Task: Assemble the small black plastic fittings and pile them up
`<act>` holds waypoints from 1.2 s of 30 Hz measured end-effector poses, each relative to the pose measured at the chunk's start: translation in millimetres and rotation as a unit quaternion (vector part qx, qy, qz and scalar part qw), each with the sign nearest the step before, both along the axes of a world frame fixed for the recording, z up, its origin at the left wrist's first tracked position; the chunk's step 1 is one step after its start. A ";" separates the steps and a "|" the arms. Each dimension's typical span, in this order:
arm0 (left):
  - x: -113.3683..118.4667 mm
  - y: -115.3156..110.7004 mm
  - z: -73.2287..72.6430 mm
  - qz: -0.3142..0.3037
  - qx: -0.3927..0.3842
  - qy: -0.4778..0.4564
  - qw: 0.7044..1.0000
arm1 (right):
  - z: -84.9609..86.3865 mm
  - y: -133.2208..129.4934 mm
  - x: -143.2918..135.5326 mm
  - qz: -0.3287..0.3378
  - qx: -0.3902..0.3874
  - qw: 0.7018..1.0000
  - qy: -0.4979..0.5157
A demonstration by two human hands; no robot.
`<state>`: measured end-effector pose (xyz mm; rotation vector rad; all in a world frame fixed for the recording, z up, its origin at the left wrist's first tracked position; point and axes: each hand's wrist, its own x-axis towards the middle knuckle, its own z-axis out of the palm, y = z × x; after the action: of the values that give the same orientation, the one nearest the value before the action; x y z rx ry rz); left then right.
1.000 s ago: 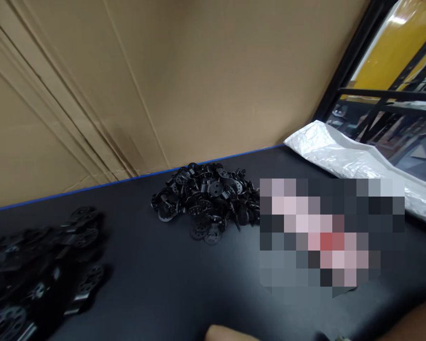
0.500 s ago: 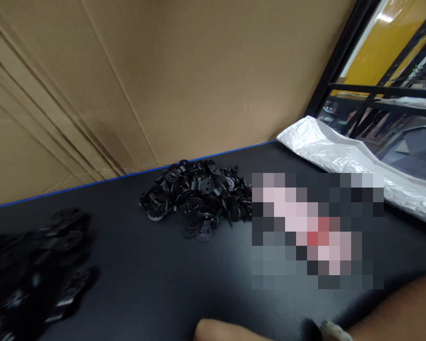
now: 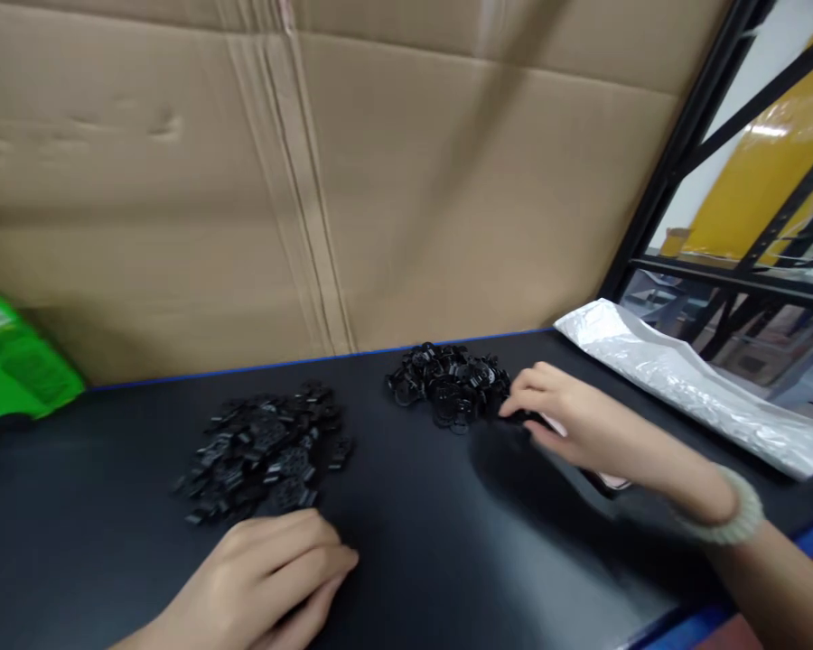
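My left hand [image 3: 264, 578] rests low over the black table, in front of a pile of small black clip-like parts [image 3: 264, 456]. Its fingers are curled together with the thumb; whatever they may hold is hidden. At the right, my right hand [image 3: 569, 420], with a pale band on the wrist, reaches beside a second pile of black parts with round, holed discs [image 3: 451, 379]. Thumb and fingers are closed on a small dark part [image 3: 515, 416], blurred and mostly covered. A flat pinkish item [image 3: 613, 481] shows partly beneath this hand.
A tall cardboard sheet [image 3: 447, 199] stands along the table's back edge. Silvery white wrapping [image 3: 691, 388] lies along the right side, with a black metal rack [image 3: 738, 271] beyond it. A bright green package [image 3: 20, 361] sits at the far left.
The view has swung left and back, bringing the near pile and green package into sight. Both hands, barely visible at the bottom before, now show; my right hand has reached the disc pile.
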<state>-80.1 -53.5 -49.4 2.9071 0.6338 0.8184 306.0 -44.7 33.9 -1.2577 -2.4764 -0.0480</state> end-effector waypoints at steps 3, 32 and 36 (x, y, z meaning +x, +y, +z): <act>32.5 -6.3 50.9 -0.040 -0.015 0.004 0.999 | -3.3 4.4 21.4 -0.030 -0.014 0.999 -0.016; 35.3 -29.2 41.1 0.108 -0.539 -0.381 0.743 | -59.7 -19.8 -166.4 0.061 -0.276 0.838 0.467; 34.0 -31.1 40.3 0.111 -0.491 -0.356 0.787 | -59.6 -19.4 -166.3 0.058 -0.314 0.838 0.443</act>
<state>-46.2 -84.6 -9.1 1.4594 0.9229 1.0669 139.7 -64.1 -25.7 -0.9776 -1.7331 1.1851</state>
